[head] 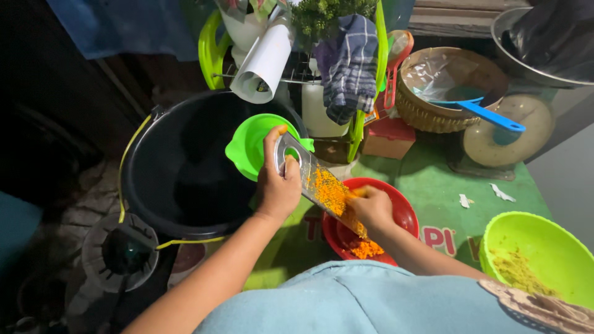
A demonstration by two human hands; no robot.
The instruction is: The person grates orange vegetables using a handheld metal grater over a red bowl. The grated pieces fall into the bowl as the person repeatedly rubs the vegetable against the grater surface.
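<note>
Left hand (278,185) clenched round the top end of a flat metal grater (315,182), tilted, lower end down in the red bowl (405,213). Right hand (373,207) pinches an orange piece, mostly hidden, against the grater face. Orange gratings (365,248) lie in the bowl. Black bucket (179,167) at 9 o'clock of the left hand; green bowl (538,253) at 4 o'clock of the right hand.

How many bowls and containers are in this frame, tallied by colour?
Green bowls: 2, one behind the grater, one at the right edge
Red bowl: 1, under the grater
Black bucket: 1
Brown woven basket: 1
Metal basin: 1, top right
Total: 6
</note>
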